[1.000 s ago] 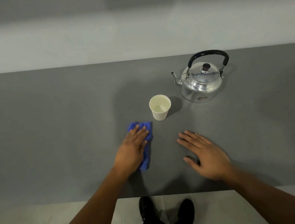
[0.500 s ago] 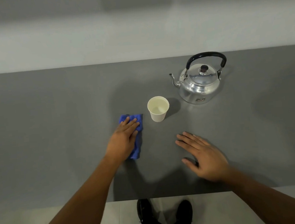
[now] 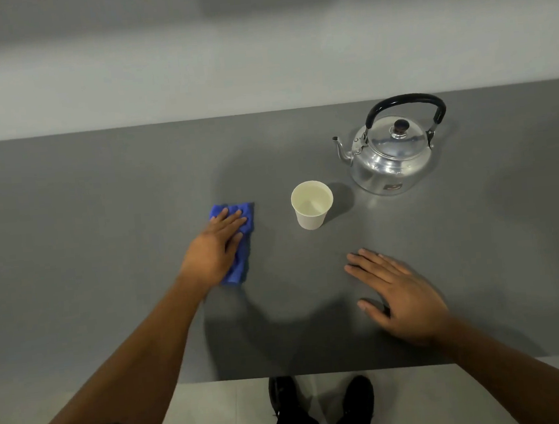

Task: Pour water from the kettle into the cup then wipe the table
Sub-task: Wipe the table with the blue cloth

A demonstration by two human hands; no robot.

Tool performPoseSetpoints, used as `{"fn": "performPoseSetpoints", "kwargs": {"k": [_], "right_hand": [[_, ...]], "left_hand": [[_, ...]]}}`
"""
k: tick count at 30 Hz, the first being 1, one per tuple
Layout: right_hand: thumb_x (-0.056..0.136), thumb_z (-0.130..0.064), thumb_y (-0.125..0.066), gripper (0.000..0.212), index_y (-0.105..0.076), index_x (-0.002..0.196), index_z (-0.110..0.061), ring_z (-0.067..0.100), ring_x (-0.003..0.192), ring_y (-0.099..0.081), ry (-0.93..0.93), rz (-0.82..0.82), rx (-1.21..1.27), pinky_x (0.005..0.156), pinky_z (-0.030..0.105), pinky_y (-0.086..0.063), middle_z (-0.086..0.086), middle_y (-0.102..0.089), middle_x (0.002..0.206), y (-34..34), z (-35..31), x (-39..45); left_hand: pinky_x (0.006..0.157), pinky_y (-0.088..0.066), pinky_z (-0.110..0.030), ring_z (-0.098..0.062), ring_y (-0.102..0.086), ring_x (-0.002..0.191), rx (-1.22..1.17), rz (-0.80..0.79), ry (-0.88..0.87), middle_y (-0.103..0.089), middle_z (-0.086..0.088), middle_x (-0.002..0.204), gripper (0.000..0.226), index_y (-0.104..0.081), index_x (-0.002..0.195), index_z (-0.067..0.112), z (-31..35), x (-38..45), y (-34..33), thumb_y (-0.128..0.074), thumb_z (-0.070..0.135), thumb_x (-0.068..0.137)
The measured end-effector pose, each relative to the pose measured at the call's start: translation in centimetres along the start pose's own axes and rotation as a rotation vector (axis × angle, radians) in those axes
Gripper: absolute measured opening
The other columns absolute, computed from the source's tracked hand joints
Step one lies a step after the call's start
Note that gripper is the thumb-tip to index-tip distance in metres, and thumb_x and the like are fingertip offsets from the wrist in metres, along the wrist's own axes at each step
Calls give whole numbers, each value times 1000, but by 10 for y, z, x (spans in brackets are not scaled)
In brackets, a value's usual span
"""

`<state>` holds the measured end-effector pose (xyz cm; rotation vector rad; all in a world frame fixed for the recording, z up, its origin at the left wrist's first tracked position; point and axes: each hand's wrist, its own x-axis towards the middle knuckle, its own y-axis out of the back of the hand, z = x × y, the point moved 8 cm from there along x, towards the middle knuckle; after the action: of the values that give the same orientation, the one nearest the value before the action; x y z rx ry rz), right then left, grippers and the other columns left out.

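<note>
A shiny metal kettle (image 3: 391, 156) with a black handle stands upright at the back right of the grey table (image 3: 87, 228), spout pointing left. In front of it, to the left, a white paper cup (image 3: 312, 205) holds some water. My left hand (image 3: 215, 248) presses flat on a folded blue cloth (image 3: 243, 248), left of the cup, covering most of it. My right hand (image 3: 399, 297) lies flat on the table near the front edge, fingers spread, holding nothing.
The table's front edge (image 3: 319, 373) runs below my hands, with my dark shoes (image 3: 322, 407) and pale floor beyond it. A light wall rises behind the table.
My left hand has slid the blue cloth to the left and a little farther from me, away from the cup. The right hand, cup and kettle have stayed put.
</note>
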<state>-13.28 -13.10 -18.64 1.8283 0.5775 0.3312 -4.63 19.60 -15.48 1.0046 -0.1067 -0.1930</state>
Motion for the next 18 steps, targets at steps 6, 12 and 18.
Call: {"fn": "performPoseSetpoints", "kwargs": {"k": [6,12,18], "right_hand": [[98,-57,-41,66,-22,158,-37,3,154,-6,-13,6,-1,125,31,-12,-18,-17,166,0,0,0],[99,-57,-41,65,-25,158,-35,5,154,-10,-4,19,14,125,31,-12,-17,-20,166,3,-1,0],[99,-58,-40,65,-23,158,-36,4,154,-6,-14,2,5,125,32,-12,-17,-18,166,0,0,1]], "left_hand": [[127,-14,-32,-24,-26,155,-57,-23,-49,-45,-2,158,40,-54,146,14,51,17,-38,-49,20,107],[127,-21,-37,-20,-33,152,-83,-121,-273,-51,2,153,40,-59,142,14,56,-59,-42,-58,18,102],[124,-28,-45,-28,-40,149,69,-244,-319,-53,-4,152,44,-60,140,10,4,-41,-2,-50,31,102]]}}
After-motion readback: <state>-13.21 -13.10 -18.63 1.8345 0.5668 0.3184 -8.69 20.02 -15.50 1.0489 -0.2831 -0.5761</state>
